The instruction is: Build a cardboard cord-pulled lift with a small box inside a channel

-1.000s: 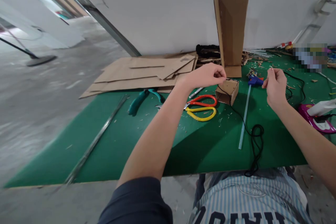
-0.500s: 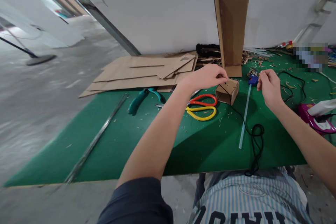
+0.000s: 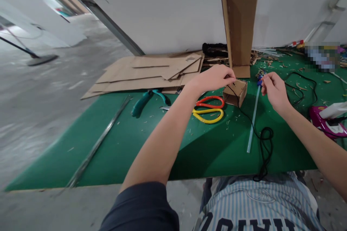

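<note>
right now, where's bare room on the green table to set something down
The widest, nearly bare patch of green table lies in front of the pliers, between the silvery bundle and left forearm; another, shadowed, between that forearm and the clear stick. Crowded: around the small cardboard box, scissors and left hand, and along the wall.

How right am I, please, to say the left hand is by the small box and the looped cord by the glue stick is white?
In the head view the cord is black, not white; the left hand is by the small box.

White wall, grey floor
</note>
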{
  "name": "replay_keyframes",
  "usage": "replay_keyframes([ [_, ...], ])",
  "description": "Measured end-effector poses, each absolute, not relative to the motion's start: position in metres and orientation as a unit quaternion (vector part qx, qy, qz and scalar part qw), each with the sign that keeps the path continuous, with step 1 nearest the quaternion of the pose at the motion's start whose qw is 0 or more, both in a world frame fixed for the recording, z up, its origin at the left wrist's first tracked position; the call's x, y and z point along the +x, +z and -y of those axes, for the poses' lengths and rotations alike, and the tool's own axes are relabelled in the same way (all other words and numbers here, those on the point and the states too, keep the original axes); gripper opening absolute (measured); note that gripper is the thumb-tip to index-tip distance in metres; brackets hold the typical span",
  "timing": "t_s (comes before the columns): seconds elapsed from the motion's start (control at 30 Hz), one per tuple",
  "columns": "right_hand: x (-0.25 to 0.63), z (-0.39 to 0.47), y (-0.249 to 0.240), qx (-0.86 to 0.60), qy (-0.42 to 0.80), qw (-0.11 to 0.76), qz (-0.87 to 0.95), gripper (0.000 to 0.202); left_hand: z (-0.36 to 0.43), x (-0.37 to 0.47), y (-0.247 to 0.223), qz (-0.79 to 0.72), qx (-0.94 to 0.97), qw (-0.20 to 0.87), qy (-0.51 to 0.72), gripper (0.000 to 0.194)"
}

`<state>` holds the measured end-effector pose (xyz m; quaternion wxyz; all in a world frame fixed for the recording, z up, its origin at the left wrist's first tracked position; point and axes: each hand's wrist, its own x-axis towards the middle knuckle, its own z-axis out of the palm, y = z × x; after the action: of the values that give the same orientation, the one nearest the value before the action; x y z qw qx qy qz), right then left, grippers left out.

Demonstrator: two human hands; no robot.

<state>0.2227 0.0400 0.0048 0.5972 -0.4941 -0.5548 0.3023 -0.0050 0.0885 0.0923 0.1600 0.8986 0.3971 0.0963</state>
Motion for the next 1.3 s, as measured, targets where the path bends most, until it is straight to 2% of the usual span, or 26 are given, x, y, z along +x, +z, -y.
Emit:
replay_keyframes([
  [0.37, 0.218, -0.034, 0.009, -0.497, 0.334, 0.586, 0.546, 0.037, -0.089, -0.003, 0.089, -0.388, 0.908, 0.136, 0.078, 0.03],
  [0.63, 0.217, -0.032, 0.008, -0.505, 0.341, 0.547, 0.574, 0.037, -0.093, -0.004, 0.084, -0.382, 0.911, 0.127, 0.091, 0.028],
  [0.93, 0.21, -0.021, 0.007, -0.463, 0.197, 0.453, 0.736, 0.014, -0.089, -0.004, 0.087, -0.374, 0.91, 0.151, 0.1, 0.023],
  [1.3, 0.206, -0.017, 0.003, -0.438, 0.14, 0.404, 0.791, 0.015, -0.087, -0.002, 0.089, -0.37, 0.914, 0.145, 0.082, 0.02],
])
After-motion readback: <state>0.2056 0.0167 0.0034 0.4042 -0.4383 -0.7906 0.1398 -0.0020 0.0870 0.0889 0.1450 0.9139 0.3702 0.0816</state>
